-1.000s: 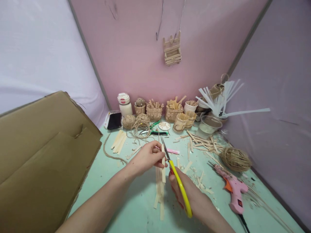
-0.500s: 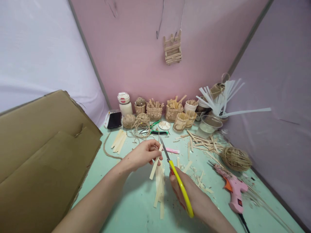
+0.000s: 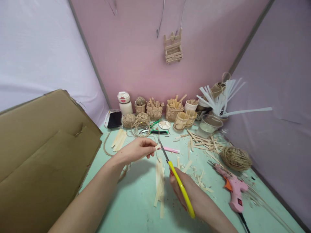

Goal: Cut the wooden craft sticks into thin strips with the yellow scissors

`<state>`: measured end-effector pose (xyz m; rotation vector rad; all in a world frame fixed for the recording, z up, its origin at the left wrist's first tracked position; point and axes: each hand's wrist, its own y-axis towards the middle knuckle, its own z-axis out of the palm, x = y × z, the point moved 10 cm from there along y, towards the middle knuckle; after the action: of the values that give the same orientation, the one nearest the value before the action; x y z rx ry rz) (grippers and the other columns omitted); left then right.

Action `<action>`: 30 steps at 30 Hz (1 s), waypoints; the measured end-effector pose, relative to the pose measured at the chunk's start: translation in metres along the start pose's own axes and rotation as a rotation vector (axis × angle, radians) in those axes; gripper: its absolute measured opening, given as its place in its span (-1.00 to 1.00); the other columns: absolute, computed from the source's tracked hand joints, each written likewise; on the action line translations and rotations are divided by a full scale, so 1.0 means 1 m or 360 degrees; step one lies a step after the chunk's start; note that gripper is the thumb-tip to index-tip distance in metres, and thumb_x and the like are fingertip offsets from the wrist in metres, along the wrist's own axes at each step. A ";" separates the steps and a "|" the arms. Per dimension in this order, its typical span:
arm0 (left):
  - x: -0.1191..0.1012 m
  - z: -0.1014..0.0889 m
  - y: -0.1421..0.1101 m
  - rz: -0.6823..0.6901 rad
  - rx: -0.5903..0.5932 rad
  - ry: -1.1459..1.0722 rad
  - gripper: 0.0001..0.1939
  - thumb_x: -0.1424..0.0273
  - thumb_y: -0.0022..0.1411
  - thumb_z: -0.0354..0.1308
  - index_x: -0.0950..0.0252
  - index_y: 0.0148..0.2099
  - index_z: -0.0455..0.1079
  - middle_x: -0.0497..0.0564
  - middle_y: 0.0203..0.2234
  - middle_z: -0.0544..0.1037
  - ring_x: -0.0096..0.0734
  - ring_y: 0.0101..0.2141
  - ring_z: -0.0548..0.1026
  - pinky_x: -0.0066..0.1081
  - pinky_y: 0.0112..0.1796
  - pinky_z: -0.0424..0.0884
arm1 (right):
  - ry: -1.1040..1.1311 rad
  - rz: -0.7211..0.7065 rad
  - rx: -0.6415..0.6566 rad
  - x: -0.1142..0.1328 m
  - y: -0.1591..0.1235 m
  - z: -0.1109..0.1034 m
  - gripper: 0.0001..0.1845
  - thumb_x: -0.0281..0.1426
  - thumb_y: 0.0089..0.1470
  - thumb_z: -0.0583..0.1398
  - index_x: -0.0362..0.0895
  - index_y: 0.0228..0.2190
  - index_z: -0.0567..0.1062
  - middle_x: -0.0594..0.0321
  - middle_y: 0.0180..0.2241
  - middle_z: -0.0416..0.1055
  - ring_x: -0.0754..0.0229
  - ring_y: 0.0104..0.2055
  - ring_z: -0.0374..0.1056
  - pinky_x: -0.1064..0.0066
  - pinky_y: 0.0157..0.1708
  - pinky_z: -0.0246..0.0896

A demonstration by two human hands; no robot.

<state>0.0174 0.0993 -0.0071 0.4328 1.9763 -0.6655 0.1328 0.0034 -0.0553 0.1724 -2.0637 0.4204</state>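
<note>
Over the middle of the table, my left hand (image 3: 142,149) pinches a thin pale wooden strip (image 3: 157,147); only its short end shows past my fingertips. My right hand (image 3: 184,187) is wrapped round yellow-handled scissors (image 3: 178,176). Their blades point up and away, close to the strip's end, and look nearly closed. Below my hands lies a small pile of pale wooden strips (image 3: 159,181). Just beyond the blades rests a pink pen-like tool (image 3: 171,149). A flat stack of pale strips (image 3: 119,139) lies to the left of my left hand.
A large cardboard sheet (image 3: 48,155) takes up the left side. On the right are a pink glue gun (image 3: 233,187), a twine ball (image 3: 236,158) and scattered sticks (image 3: 206,142). Green-handled cutters (image 3: 159,132), small baskets (image 3: 154,111) and a clear bowl (image 3: 210,124) stand farther back.
My left hand has shifted slightly left and turned, so the strip that slanted down towards me now shows only a short end beside the blades. The scissors have barely moved.
</note>
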 end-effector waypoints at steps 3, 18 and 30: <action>0.004 -0.007 -0.001 0.0001 -0.0001 0.0076 -0.65 0.12 0.16 0.12 0.29 -0.23 0.52 -0.07 -0.51 0.46 -0.49 -0.47 0.34 -0.51 -0.44 0.18 | -0.0014 -0.0020 -0.0032 0.007 -0.002 -0.002 -0.61 -0.07 0.29 -0.08 -0.06 -0.47 0.16 0.41 -0.59 0.16 0.27 -0.52 0.07 0.43 -0.51 -0.03; 0.012 -0.020 -0.003 -0.0018 0.0081 0.0226 -0.67 0.12 0.10 0.18 0.31 -0.41 0.49 -0.06 -0.58 0.46 -0.48 -0.50 0.36 -0.52 -0.45 0.21 | 0.0068 0.0093 0.0135 0.001 -0.003 0.006 -0.65 -0.09 0.23 0.04 -0.05 -0.47 0.20 0.46 -0.68 0.13 0.29 -0.59 0.08 0.46 -0.57 -0.06; 0.021 -0.026 -0.005 -0.0034 0.0122 0.0446 -0.75 0.20 0.06 0.19 0.27 -0.41 0.54 -0.05 -0.57 0.50 -0.46 -0.51 0.38 -0.51 -0.47 0.21 | -0.0092 0.0165 0.0211 -0.002 -0.005 0.009 -0.70 -0.17 0.19 0.06 -0.09 -0.48 0.28 0.37 -0.58 0.24 0.27 -0.53 0.13 0.46 -0.56 -0.02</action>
<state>-0.0130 0.1120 -0.0149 0.5785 2.2266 -0.7274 0.1281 -0.0041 -0.0600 0.1589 -2.1083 0.6234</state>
